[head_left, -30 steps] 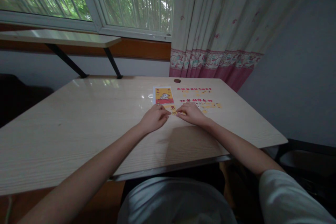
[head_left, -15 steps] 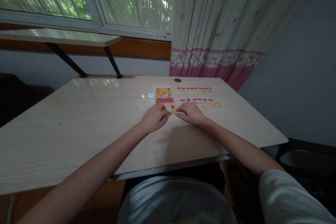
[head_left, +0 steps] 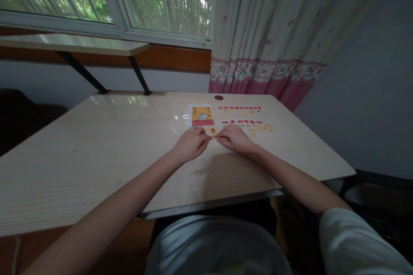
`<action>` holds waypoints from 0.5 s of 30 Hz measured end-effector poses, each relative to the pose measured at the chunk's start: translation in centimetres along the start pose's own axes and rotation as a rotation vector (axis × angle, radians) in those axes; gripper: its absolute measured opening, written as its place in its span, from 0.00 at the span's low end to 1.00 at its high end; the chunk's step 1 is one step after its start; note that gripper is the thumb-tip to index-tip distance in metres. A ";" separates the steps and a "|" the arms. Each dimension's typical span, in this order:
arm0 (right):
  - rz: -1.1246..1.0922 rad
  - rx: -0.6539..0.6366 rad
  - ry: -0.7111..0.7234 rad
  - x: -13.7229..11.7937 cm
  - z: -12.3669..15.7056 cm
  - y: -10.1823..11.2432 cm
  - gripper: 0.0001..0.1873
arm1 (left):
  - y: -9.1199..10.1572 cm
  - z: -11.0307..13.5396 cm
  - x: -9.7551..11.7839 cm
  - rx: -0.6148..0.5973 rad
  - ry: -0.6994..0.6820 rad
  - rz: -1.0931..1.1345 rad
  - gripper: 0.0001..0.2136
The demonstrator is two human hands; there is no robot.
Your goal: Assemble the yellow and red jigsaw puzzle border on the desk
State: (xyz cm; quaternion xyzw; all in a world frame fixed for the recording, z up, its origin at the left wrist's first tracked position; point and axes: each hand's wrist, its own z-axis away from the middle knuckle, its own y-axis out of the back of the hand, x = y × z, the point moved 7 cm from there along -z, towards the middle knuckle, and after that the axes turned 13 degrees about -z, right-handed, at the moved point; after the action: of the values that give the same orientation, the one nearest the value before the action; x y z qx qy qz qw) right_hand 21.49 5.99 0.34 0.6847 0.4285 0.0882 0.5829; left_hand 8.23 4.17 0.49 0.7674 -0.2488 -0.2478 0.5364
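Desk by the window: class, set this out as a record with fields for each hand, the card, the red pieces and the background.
Left hand: fingertips at yellow pieces between the hands; grip unclear
Right hand: fingertips close to the left hand's, by the same pieces
Picture card: flat on the desk, beyond the left hand
Red pieces: two rows, right of the card
Background: window, patterned curtain

Worktop (head_left: 112, 150): wood-look, fine grain, smooth, semi-gloss w/ bright reflections nr back edge. Pic card (head_left: 203, 116): paper or thin card, flat & smooth; can't tell if glossy. Small pcs (head_left: 240, 122): card-like, thin; finish too small to tell. Shelf (head_left: 74, 44): wood-look, shiny top. Struts (head_left: 82, 72): metal-look, matt. Window pane (head_left: 167, 4): glass. Curtain (head_left: 271, 17): soft cloth, matt. Wall (head_left: 364, 94): smooth, matt. Sleeve (head_left: 351, 236): matt cloth.
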 end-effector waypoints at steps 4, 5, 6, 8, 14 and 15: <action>0.012 -0.025 0.001 -0.2 -0.1 0.1 0.12 | -0.2 0.0 0.0 -0.013 -0.001 -0.011 0.14; 0.017 -0.026 0.002 -0.2 -0.1 0.1 0.12 | -0.2 0.0 0.0 -0.014 -0.003 -0.014 0.15; 0.022 -0.025 0.005 -0.2 -0.1 0.0 0.12 | -0.2 -0.1 0.0 -0.015 -0.004 -0.016 0.15; 0.029 -0.021 0.019 -0.2 -0.1 0.0 0.11 | -0.2 -0.1 0.1 -0.021 -0.004 -0.020 0.15; 0.042 -0.008 0.022 0.0 -0.1 -0.1 0.11 | -0.1 -0.1 0.2 -0.025 -0.001 -0.029 0.15; 0.045 -0.010 0.019 0.0 -0.1 -0.1 0.11 | -0.1 -0.1 0.2 -0.026 -0.002 -0.030 0.15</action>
State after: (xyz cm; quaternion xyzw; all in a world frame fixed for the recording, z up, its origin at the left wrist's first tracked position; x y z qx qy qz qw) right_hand 21.45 6.08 0.29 0.6905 0.4179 0.1100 0.5801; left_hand 8.47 4.13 0.42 0.7639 -0.2345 -0.2596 0.5423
